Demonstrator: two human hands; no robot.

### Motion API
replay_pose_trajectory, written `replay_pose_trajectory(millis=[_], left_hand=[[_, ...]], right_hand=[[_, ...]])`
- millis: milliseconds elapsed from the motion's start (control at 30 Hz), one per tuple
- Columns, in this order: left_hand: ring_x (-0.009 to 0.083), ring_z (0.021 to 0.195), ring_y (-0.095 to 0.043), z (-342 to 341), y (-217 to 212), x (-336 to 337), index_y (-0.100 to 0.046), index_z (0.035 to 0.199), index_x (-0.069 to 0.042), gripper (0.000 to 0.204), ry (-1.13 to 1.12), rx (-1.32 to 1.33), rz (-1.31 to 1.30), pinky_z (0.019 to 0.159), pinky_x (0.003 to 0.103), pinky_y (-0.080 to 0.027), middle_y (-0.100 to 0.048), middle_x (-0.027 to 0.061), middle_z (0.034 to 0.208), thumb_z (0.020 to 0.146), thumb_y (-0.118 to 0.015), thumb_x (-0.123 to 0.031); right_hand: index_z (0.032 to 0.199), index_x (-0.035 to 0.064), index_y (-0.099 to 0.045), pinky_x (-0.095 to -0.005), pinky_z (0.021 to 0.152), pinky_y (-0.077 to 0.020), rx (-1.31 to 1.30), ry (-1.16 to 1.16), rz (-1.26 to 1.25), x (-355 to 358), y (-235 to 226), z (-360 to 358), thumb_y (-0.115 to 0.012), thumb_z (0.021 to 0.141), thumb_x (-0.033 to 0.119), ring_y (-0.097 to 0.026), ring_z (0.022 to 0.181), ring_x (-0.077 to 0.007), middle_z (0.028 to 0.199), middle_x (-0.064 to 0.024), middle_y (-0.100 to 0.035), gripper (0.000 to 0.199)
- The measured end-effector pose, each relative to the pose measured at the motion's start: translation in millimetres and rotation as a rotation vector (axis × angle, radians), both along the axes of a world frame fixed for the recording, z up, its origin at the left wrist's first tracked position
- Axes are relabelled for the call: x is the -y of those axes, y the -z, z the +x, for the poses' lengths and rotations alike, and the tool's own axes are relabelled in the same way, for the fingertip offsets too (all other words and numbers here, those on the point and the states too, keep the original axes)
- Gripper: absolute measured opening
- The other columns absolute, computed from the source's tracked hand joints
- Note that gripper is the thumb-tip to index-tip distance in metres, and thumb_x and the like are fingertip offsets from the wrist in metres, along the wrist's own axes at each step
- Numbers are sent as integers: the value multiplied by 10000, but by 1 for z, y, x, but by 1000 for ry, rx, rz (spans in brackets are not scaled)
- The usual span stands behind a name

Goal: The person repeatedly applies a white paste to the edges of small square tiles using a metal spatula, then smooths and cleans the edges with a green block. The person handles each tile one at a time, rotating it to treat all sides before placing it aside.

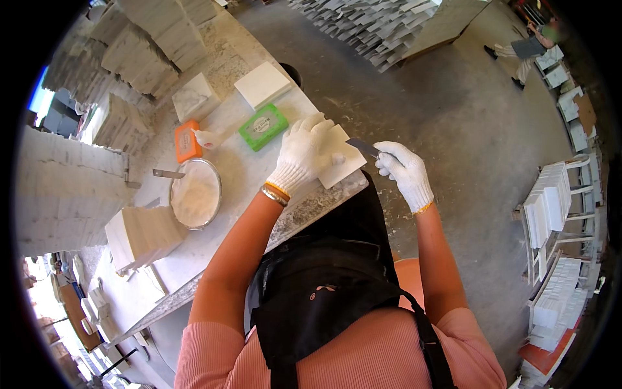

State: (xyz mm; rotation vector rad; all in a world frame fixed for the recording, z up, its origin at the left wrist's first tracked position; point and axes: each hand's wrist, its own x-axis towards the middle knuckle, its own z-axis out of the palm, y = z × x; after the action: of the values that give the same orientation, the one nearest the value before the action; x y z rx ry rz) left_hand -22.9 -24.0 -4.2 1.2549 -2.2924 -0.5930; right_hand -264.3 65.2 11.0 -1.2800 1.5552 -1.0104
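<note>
My left hand [304, 150], in a white knit glove, lies over a white stone tile [345, 155] at the table's right corner and holds it there. Part of the tile is hidden beneath the glove. Closed around the handle of a dark-bladed putty knife [363, 147], my gloved right hand [403, 170] is just right of the tile. The blade points left, its tip by the tile's right edge; I cannot tell whether they touch. Left of my left hand is a green box-shaped packet [263, 127], with another white tile [263, 85] beyond it.
A round bowl of pale paste or powder [194, 202] holds a second flat metal tool [168, 174]. Near it are an orange packet [188, 141] and a tile stack [144, 236]. Tall stone stacks [71, 188] line the left. A person [528, 48] is far right.
</note>
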Motion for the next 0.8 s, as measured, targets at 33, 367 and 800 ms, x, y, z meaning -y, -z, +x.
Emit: replay_pose_trajectory(millis=[33,367,800], left_hand=[[361,1373,-430,2,-2,-11,-571,1355,-117,754,-9,13,-22,1125,497,-350,-503,142,1444,707,-835,-400],[351,1381,-420,-8,-10,-43,-503,1354,-95,919,-97,55,-137,1148,512,-323,-504,121,1416,579,-887,-405],[349,1341,-458,-8,1,-41,-518,1350,-82,868,-96,-32,-184,1116,496,-364,-522,115,1404,596,-851,-355]], right_hand=[[1174,63,-708,-276,741,-553,-14,-36,-5,5,0,2,-601,978,110,-694,840,-124,944,-55,-739,229],[1162,107,-729,-317,769,-567,-284,-282,-134,27,10,2,-634,925,93,-710,825,-235,993,-99,-748,256],[1140,138,-740,-335,689,-546,-379,-130,-325,-14,35,56,-648,898,39,-680,741,-251,872,-108,-707,277]])
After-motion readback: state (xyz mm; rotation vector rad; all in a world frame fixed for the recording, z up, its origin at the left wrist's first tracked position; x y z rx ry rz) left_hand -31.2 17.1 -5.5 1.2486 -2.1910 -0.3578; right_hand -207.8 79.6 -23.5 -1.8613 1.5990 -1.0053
